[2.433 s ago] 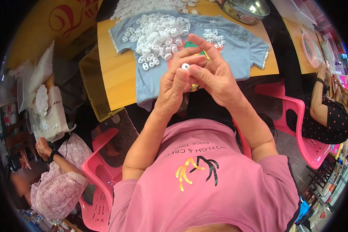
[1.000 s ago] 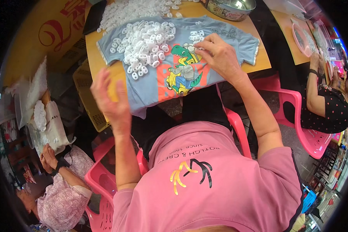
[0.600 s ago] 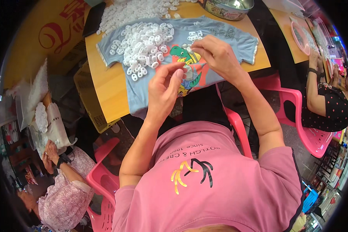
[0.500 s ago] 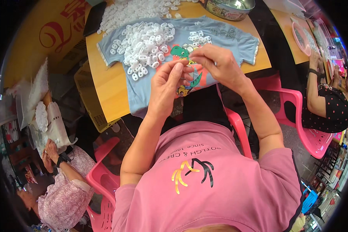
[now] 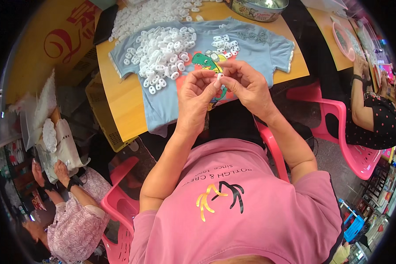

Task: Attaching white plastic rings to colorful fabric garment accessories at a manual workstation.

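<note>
Over the lower part of a child's blue T-shirt (image 5: 163, 108), my two hands meet at the fingertips. A small white plastic piece (image 5: 220, 76) is pinched between them; part of it is hidden by the fingers. My left hand (image 5: 196, 94) has thumb and forefinger pressed on its left side. From the right, my right hand (image 5: 248, 88) closes thumb and fingers on it. A big heap of white oval two-holed plastic pieces (image 5: 167, 53) lies on the shirt to the left. A smaller group of such pieces (image 5: 225, 45) is beyond my hands.
The shirt is spread on a wooden table (image 5: 119, 97). More white pieces (image 5: 149, 15) cover the far side, near a round tin (image 5: 259, 9). Small dark green bits (image 5: 253, 35) lie by the right sleeve. Pink chairs (image 5: 339, 119) and people at work (image 5: 77, 193) flank me.
My right hand has come down and in to meet my left hand. A white piece now shows between the fingertips. The person at left has moved their hands apart.
</note>
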Demonstrator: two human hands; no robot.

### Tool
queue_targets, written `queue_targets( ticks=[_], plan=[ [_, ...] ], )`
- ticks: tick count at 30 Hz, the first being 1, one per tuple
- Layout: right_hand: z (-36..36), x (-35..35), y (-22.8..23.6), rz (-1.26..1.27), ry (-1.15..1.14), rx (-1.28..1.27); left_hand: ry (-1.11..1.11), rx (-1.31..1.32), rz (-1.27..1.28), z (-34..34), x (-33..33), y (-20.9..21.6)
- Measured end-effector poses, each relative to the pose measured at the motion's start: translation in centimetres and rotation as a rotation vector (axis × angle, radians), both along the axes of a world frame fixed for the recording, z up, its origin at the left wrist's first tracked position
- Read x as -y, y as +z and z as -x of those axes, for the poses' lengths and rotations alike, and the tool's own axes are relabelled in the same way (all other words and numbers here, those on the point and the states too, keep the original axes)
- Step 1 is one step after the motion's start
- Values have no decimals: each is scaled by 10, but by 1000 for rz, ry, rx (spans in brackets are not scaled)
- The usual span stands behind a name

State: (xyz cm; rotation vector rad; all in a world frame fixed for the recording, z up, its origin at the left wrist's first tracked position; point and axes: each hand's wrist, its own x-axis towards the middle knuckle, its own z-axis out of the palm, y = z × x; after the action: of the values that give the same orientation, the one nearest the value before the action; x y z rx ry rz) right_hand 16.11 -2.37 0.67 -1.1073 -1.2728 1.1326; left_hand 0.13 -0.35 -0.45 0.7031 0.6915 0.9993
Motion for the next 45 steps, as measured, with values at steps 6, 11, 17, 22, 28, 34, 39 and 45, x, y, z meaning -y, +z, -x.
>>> queue_targets(
  ticks=[6,11,17,22,28,34,39,45],
  plan=[
    [8,8,-2,241,-121,-186,111,-143,-191,-9,3,6],
    [5,12,-1,194,-126,-129,88,-208,-194,-10,8,6],
    [-11,9,-2,-59,-121,216,21,-266,-174,-9,5,9],
    [-25,8,6,-102,-63,350,-11,-395,-375,-10,4,3],
    [-59,-4,11,-135,-40,468,-4,-367,-358,-17,5,6],
    [-98,-36,-3,-367,-162,930,36,-313,-223,-11,-1,6],
    [-101,-45,-2,-336,-43,1145,45,-290,-163,-8,-2,4],
    [-105,-60,-7,-311,-27,1150,29,-239,-124,-7,-3,4]
  ],
)
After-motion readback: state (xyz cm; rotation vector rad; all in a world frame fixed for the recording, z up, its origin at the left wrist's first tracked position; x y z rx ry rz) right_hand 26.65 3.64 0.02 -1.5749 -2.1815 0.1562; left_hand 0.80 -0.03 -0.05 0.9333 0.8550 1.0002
